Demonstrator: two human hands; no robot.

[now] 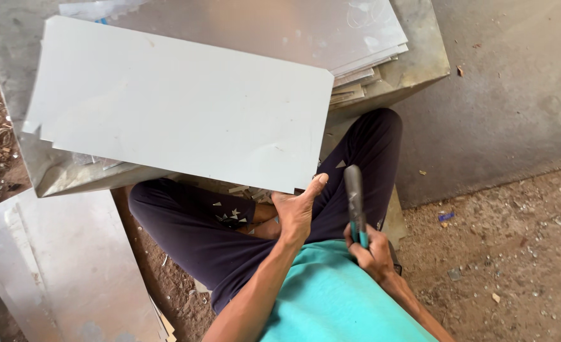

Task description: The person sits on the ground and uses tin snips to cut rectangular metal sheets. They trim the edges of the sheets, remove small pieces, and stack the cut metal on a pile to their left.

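A large pale grey metal sheet lies across my lap and over a stack of sheets. My left hand grips its near right corner, thumb up against the edge. My right hand is closed around the green handles of a pair of metal snips, whose grey blades point up and away, a little to the right of the sheet's corner and not touching it. I sit cross-legged in dark trousers and a turquoise shirt.
A stack of shiny metal sheets rests on a low metal platform ahead. More sheets lie on the dirt at the left. Small triangular offcuts sit on my left thigh. Grey concrete and gravelly ground spread to the right.
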